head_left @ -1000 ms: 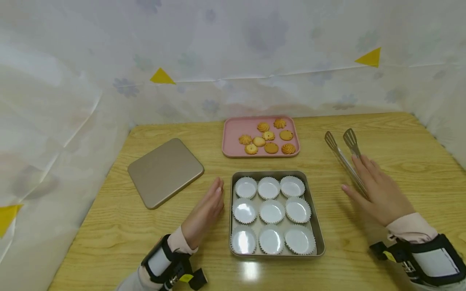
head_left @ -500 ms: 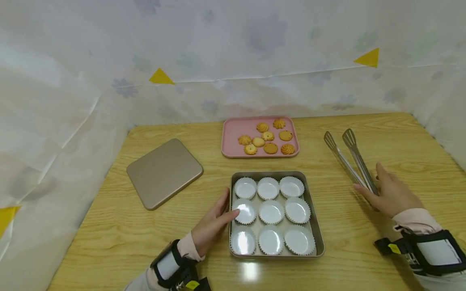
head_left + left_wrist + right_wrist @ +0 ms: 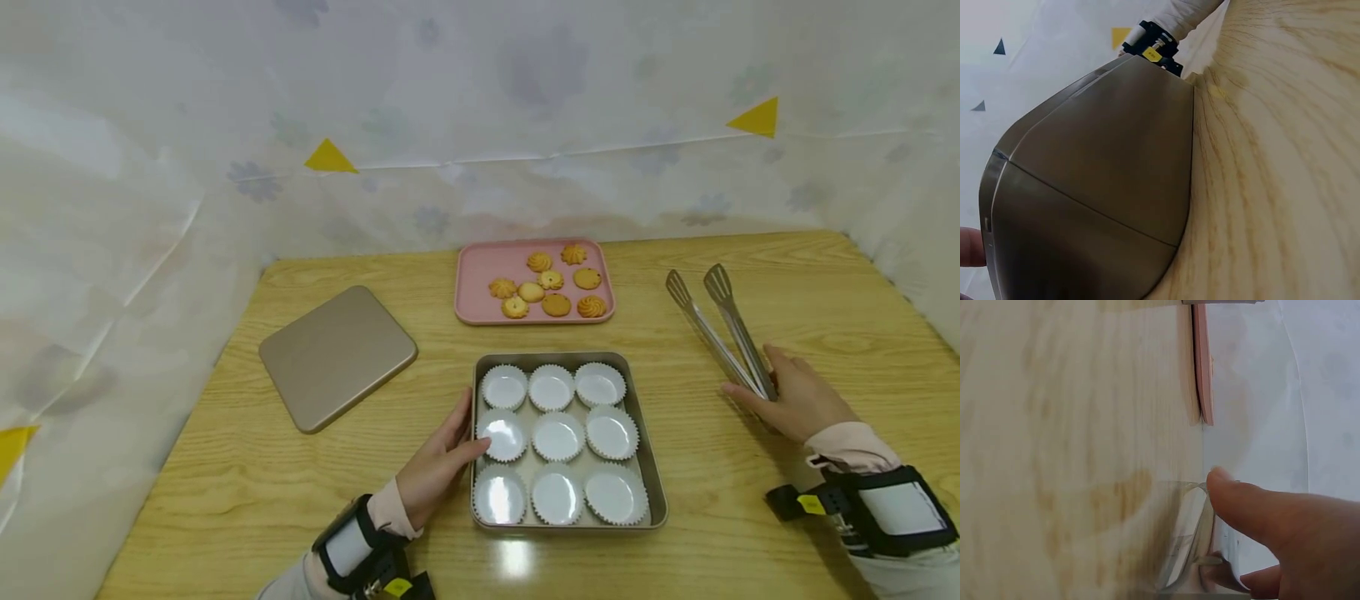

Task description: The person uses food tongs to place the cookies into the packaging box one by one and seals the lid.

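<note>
My left hand (image 3: 431, 479) grips the left side of a square metal baking pan (image 3: 651, 467), thumb over the rim and fingers along the outside. Inside the pan sit several round white fluted baking cups (image 3: 558, 437), arranged in rows. The left wrist view shows the pan's outer wall (image 3: 1097, 150) close up, with a fingertip (image 3: 971, 247) at its edge. To the right, my right hand (image 3: 806, 404) holds the handle end of metal tongs (image 3: 741, 337), whose slotted heads point away, spread apart. In the right wrist view, the thumb (image 3: 1254, 509) lies against the tongs (image 3: 1188, 540).
Behind the pan, a pink tray (image 3: 476, 283) carries several cookies (image 3: 557, 304). A flat bronze-coloured lid (image 3: 337, 358) lies on the wooden table (image 3: 247, 500) at the left. A pale patterned sheet (image 3: 555, 100) hangs along the back and sides.
My left hand has moved from beside the pan onto its left rim. My right hand has slid back along the tongs to their handle end and closed round it. Pan and tongs have stayed in place.
</note>
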`<state>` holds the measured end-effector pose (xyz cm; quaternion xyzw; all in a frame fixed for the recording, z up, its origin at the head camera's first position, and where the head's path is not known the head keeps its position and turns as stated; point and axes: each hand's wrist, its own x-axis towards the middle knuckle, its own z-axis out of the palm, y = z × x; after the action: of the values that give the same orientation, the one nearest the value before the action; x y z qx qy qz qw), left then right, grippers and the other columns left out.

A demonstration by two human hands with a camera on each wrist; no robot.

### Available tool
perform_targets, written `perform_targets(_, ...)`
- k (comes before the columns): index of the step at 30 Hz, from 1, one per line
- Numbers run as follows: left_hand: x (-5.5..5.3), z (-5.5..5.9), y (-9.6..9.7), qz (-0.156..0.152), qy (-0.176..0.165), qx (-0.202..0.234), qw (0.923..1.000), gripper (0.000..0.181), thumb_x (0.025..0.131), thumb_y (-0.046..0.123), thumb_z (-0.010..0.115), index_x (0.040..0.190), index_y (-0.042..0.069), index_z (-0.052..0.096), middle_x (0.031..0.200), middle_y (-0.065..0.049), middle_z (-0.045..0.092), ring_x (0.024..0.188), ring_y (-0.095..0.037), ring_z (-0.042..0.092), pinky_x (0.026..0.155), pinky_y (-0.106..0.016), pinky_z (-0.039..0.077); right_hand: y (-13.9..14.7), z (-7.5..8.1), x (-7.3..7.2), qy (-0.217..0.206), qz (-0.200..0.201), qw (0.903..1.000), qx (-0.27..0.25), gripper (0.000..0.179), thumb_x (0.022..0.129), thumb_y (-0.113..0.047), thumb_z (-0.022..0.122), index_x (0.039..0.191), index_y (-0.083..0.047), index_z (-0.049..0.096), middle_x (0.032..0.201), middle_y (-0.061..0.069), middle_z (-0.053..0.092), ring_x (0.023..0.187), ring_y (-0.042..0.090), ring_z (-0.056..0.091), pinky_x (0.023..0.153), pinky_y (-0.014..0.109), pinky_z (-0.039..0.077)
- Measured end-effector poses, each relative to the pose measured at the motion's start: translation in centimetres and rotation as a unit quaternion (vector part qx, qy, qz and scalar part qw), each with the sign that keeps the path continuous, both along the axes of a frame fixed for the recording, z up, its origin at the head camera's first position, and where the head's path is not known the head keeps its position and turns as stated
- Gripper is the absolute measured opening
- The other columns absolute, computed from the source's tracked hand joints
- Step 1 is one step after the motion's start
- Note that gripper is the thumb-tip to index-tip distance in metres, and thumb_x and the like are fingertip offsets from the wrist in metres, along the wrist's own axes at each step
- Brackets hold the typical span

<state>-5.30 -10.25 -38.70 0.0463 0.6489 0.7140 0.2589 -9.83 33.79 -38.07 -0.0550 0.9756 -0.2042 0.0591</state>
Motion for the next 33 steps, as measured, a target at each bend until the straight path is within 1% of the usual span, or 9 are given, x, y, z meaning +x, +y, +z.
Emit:
perform_targets(4,0.0,-0.2,0.0,-0.002,0.007,0.0,1.0,0.077,0.099,0.011,0.049,0.156,0.008,-0.003,0.162,-0.01,-0.011,0.148,-0.027,-0.012,0.12,-0.046,-0.003,0.0,-0.6,-0.2,0.035,0.02,0.999,-0.017,0.054,0.095,-0.034,0.061,0.112,0.015,0.047,0.065,0.005,0.047,0.051,0.014,0.041,0.045,0.027,0.034)
perform_targets(9,0.1,-0.1,0.0,0.001,0.007,-0.004,1.0,0.076,0.099,0.011,0.05,0.156,0.008,-0.001,0.162,-0.011,-0.01,0.148,-0.027,-0.011,0.12,-0.047,-0.002,0.2,-1.0,-0.3,0.065,0.031,0.9972,-0.024,0.041,0.096,-0.028,0.06,0.105,0.011,0.05,0.063,0.003,0.04,0.051,0.012,0.036,0.046,0.026,0.029)
perform_targets(14,0.1,0.0,0.0,0.001,0.01,-0.005,0.9999,0.077,0.099,0.012,0.051,0.156,0.008,-0.001,0.162,-0.012,-0.01,0.148,-0.028,-0.011,0.12,-0.047,0.0,0.2,-1.0,-0.2,0.053,0.027,0.9979,-0.025,0.045,0.098,-0.028,0.056,0.109,0.014,0.048,0.066,0.004,0.042,0.052,0.011,0.036,0.047,0.026,0.03)
perform_targets(16,0.1,-0.1,0.0,0.0,0.011,-0.005,0.9999,0.077,0.099,0.012,0.05,0.156,0.008,-0.001,0.162,-0.012,-0.01,0.148,-0.028,-0.011,0.12,-0.047,0.0,0.2,-1.0,-0.2,0.046,0.024,0.9982,-0.028,0.048,0.099,-0.028,0.055,0.114,0.017,0.046,0.067,0.005,0.044,0.053,0.011,0.037,0.047,0.026,0.03)
perform_targets(19,0.0,-0.1,0.0,-0.003,0.012,-0.005,0.9999,0.077,0.099,0.012,0.05,0.156,0.008,-0.002,0.162,-0.012,-0.01,0.148,-0.028,-0.012,0.12,-0.047,-0.001,0.2,-1.0,-0.2,0.058,0.026,0.9976,-0.028,0.046,0.099,-0.025,0.055,0.113,0.018,0.048,0.069,0.007,0.048,0.055,0.012,0.04,0.048,0.028,0.033)
perform_targets(23,0.0,-0.1,-0.1,-0.005,0.013,-0.005,0.9999,0.077,0.099,0.012,0.049,0.156,0.009,-0.002,0.162,-0.011,-0.011,0.148,-0.028,-0.012,0.12,-0.047,-0.001,0.3,-0.9,-0.3,0.079,0.029,0.9959,-0.035,0.043,0.097,-0.016,0.057,0.114,0.023,0.049,0.08,0.027,0.057,0.064,0.029,0.054,0.055,0.041,0.044)
perform_targets(26,0.1,-0.1,-0.1,-0.003,0.012,-0.008,0.9999,0.076,0.1,0.013,0.05,0.156,0.01,-0.002,0.162,-0.011,-0.011,0.148,-0.028,-0.012,0.12,-0.048,-0.001,0.2,-0.9,-0.5,0.082,0.029,0.9952,-0.045,0.047,0.096,-0.012,0.057,0.12,0.027,0.044,0.096,0.04,0.057,0.077,0.045,0.059,0.061,0.054,0.048)
perform_targets(29,0.1,-0.1,-0.2,-0.002,0.009,-0.011,0.9999,0.076,0.1,0.013,0.05,0.156,0.011,-0.001,0.162,-0.011,-0.01,0.148,-0.028,-0.011,0.12,-0.048,0.0,0.2,-0.7,-0.5,0.089,0.028,0.9941,-0.055,0.045,0.096,-0.009,0.056,0.123,0.026,0.043,0.098,0.039,0.057,0.077,0.043,0.059,0.06,0.05,0.048)
perform_targets(33,0.1,-0.1,-0.1,-0.004,0.007,-0.012,0.9999,0.075,0.1,0.013,0.049,0.157,0.012,0.0,0.162,-0.01,-0.01,0.148,-0.028,-0.011,0.12,-0.048,0.0,-0.1,0.1,-0.8,0.089,0.021,0.994,-0.059,0.048,0.098,-0.011,0.053,0.127,0.025,0.039,0.093,0.033,0.058,0.069,0.026,0.054,0.054,0.034,0.042)
